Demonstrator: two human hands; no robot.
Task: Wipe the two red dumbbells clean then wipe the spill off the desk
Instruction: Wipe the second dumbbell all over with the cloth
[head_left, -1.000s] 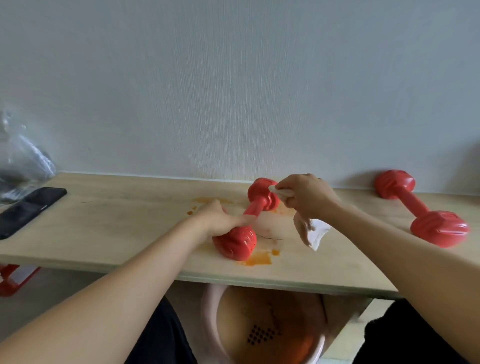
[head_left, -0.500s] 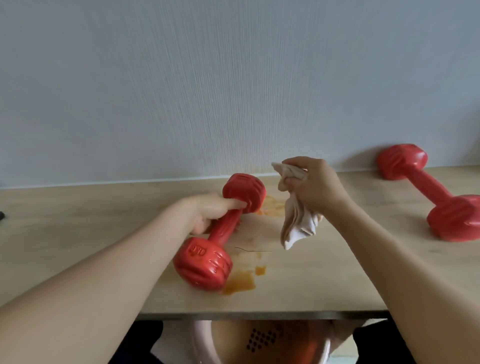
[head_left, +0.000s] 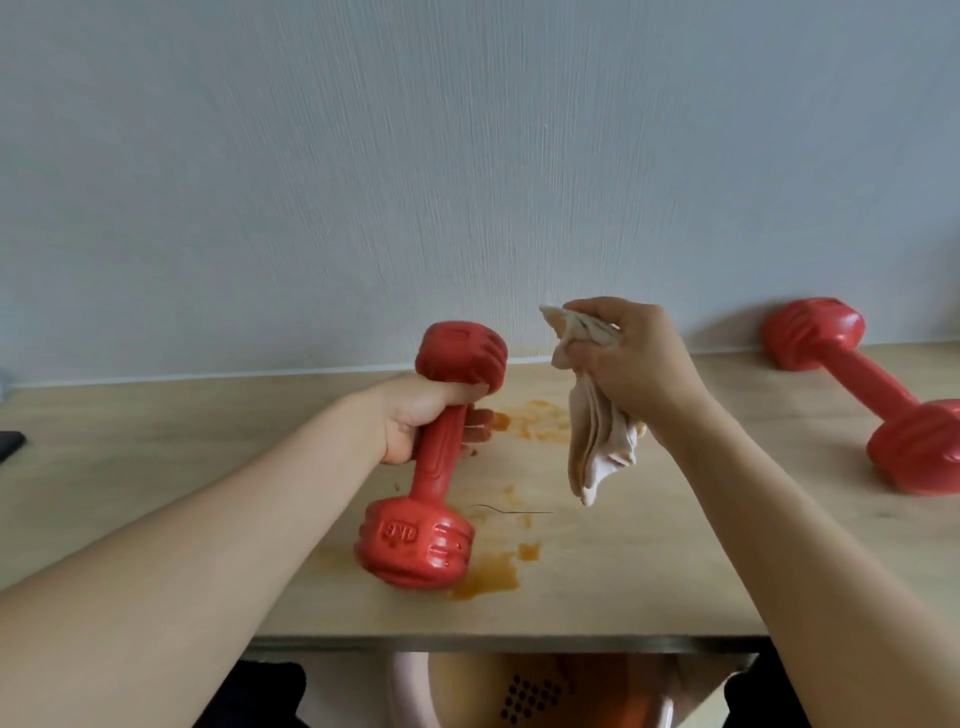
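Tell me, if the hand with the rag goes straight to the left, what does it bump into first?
Probably the top head of the raised dumbbell that the left hand grips. The right hand and its cloth sit level with it, though depth is hard to judge.

Second dumbbell (head_left: 878, 395) cut by right edge, dark object (head_left: 9, 445), perhaps a phone, cropped at left edge

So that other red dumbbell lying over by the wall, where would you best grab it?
Probably by the narrow handle of the second dumbbell, between its two bulky heads. It lies flat on the desk, one head near the wall, the other toward the front edge, nothing on it. Coming from above, fingers can curl round the bar. The right hand is nearer but holds the cloth.
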